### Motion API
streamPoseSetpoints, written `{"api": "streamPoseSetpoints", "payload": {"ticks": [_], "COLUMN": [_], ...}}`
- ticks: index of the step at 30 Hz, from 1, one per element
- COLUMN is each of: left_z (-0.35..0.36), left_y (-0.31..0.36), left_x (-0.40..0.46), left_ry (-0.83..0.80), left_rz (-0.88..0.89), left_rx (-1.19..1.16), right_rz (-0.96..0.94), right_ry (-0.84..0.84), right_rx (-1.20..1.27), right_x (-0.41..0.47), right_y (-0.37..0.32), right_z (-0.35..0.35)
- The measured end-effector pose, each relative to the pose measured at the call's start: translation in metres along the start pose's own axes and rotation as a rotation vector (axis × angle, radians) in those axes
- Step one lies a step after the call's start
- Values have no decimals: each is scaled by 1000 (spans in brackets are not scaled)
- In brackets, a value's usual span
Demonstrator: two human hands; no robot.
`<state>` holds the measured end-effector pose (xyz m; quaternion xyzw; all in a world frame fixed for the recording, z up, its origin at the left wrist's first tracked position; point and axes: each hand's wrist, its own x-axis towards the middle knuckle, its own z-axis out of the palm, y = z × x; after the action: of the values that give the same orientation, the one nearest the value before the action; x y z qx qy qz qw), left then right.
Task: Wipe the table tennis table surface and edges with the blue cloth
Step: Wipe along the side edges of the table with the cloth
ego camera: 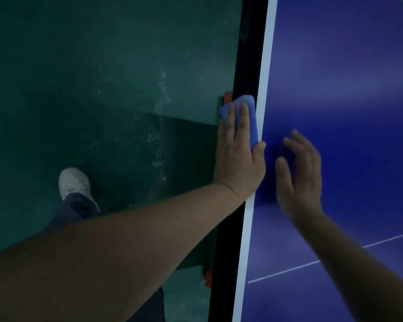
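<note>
The blue table tennis table (349, 94) fills the right side, with a white border line along its left rim and a black side edge (244, 73) below it. My left hand (239, 154) presses the blue cloth (247, 105) flat against that black side edge, fingers straight over the cloth and thumb up at the rim. My right hand (300, 173) hovers just above the blue top near the rim, fingers relaxed and spread, holding nothing; it is a little blurred.
A dark green floor (102, 77) lies left of the table, with a darker mat (172, 140) under the table side. My white shoe (73, 182) stands on the floor. Red frame parts (228, 96) show beneath the edge. A thin white centre line (312, 263) crosses the top.
</note>
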<state>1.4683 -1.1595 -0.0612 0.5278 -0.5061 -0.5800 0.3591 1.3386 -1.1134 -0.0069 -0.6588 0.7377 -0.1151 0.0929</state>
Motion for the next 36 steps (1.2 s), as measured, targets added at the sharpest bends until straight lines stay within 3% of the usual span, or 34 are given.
{"api": "streamPoseSetpoints", "payload": {"ticks": [4, 7, 12, 17, 22, 26, 29, 36], "left_z": [6, 5, -1, -12, -2, 1, -2, -22], "left_y": [-10, -17, -8, 28, 2, -13, -6, 37], "left_x": [-63, -90, 22, 141, 25, -49, -7, 185], "left_ry": [-6, -85, -40, 89, 26, -80, -55, 52], "left_rz": [5, -24, 69, -40, 31, -37, -11, -7], "left_rx": [-12, -20, -23, -63, -37, -33, -27, -27], "right_rz": [-41, 67, 126, 138, 144, 151, 153, 161], "right_ry": [-85, -157, -84, -77, -70, -75, -75, -89], "right_rx": [-82, -96, -153, -130, -118, -107, -108, -106], "right_x": [99, 156, 169, 170, 169, 168, 168, 169], "right_y": [-4, -6, -2, -3, -3, -3, -4, -5], "right_z": [-8, 2, 29, 25, 25, 26, 26, 24]}}
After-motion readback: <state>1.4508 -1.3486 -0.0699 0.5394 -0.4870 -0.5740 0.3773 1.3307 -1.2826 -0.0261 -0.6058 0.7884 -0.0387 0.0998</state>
